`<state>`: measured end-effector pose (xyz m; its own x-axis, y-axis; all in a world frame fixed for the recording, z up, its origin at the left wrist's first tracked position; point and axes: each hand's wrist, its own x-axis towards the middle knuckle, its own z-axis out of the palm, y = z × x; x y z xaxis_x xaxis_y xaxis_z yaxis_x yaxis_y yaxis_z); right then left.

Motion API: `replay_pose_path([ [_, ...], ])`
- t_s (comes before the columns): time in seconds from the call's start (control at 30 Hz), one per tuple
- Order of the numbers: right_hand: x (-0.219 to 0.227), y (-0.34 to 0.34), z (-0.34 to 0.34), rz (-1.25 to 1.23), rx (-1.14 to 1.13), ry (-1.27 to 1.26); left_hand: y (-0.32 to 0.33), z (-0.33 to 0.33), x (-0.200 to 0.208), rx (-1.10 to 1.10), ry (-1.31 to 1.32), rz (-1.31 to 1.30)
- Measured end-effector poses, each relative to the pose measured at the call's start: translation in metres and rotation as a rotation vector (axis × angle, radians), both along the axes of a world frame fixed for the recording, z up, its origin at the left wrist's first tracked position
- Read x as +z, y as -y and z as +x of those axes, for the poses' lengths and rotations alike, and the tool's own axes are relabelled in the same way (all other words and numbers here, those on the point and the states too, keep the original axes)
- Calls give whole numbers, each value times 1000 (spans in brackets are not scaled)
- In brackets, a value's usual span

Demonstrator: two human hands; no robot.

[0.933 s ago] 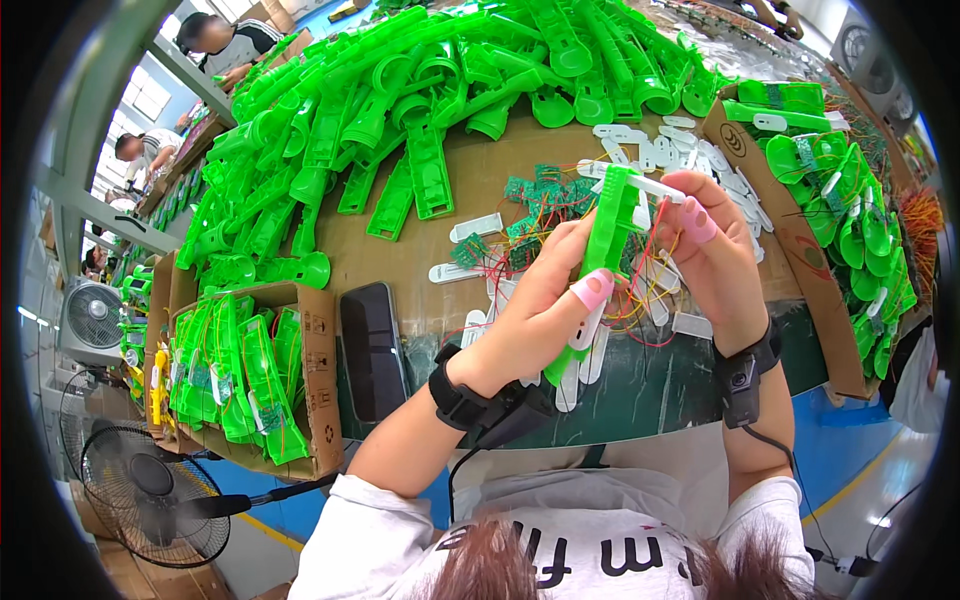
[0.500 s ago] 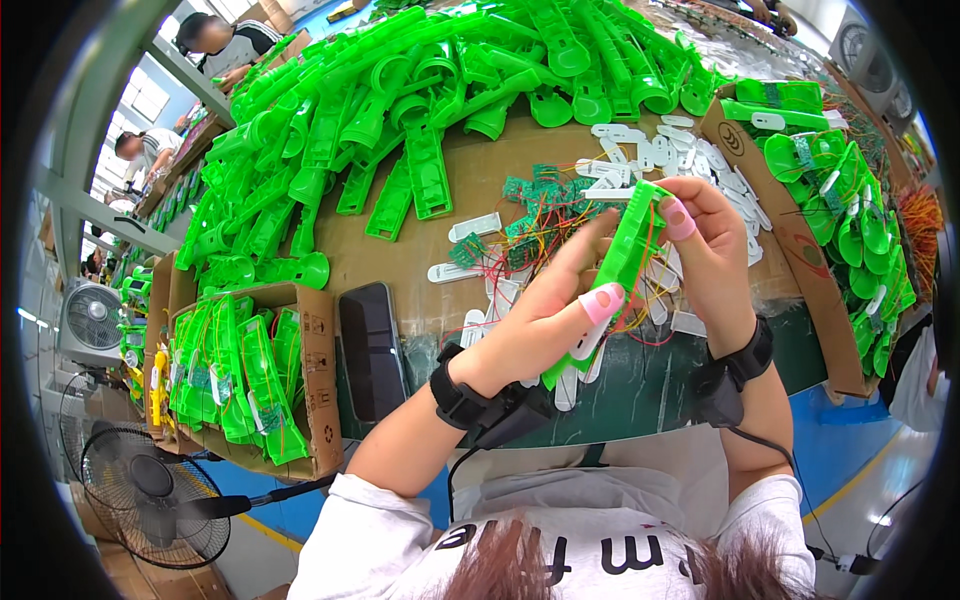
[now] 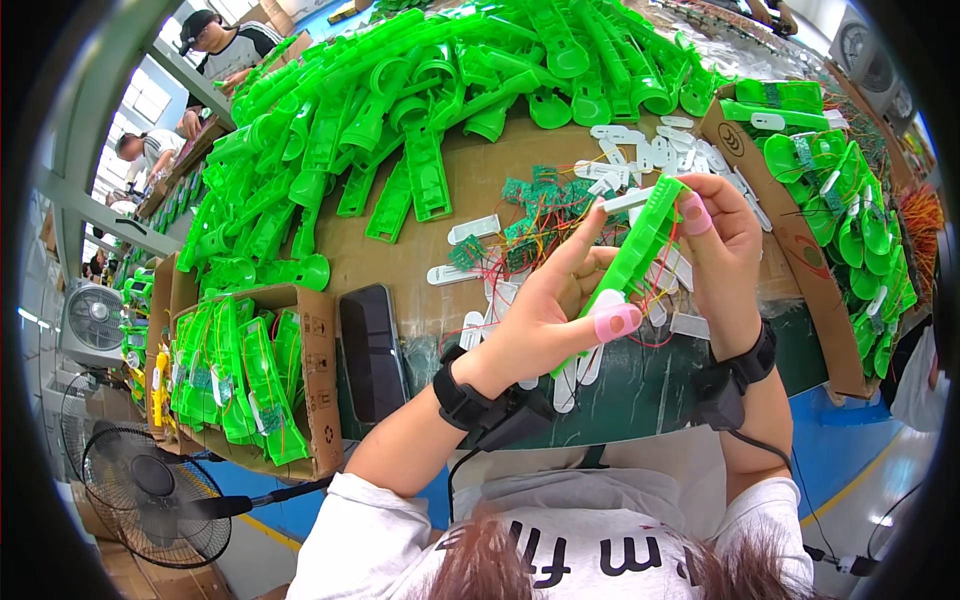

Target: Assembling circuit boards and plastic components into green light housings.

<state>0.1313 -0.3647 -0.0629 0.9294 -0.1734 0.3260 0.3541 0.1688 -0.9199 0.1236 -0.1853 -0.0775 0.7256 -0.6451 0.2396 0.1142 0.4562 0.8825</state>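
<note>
A long green plastic housing [image 3: 645, 240] slants between my hands, its far end up and to the right. My left hand [image 3: 545, 315] grips its nearer part, thumb along the side, with the index finger stretched toward a white strip [image 3: 630, 200] beside the far end. My right hand [image 3: 725, 235] is closed round the far end, thumb pressed near the top. Both thumbs wear pink finger covers. Thin red and yellow wires [image 3: 652, 305] hang by the housing; where they attach is hidden. Below lie small green circuit boards [image 3: 535, 215] with tangled wires, and white plastic covers [image 3: 690, 160].
Green housings [image 3: 400, 100] are heaped across the far side. A carton [image 3: 320, 370] of wired housings stands at the left, beside a dark phone [image 3: 370, 350]. Another carton [image 3: 815, 280] with wired parts is at the right. A black fan [image 3: 150, 480] stands at lower left; people work beyond.
The housing has rolled so its narrow side faces up, and its far end has shifted slightly right. My left index finger now reaches to the white strip. My right hand has moved slightly right.
</note>
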Motion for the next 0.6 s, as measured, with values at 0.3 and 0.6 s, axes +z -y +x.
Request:
replay_pose_path([
  [0.3, -1, 5, 3, 67, -39, -8, 0, 2, -3, 105, 198, 190],
  [0.6, -3, 1, 5, -16, -42, 18, -6, 8, -4, 7, 159, 201],
])
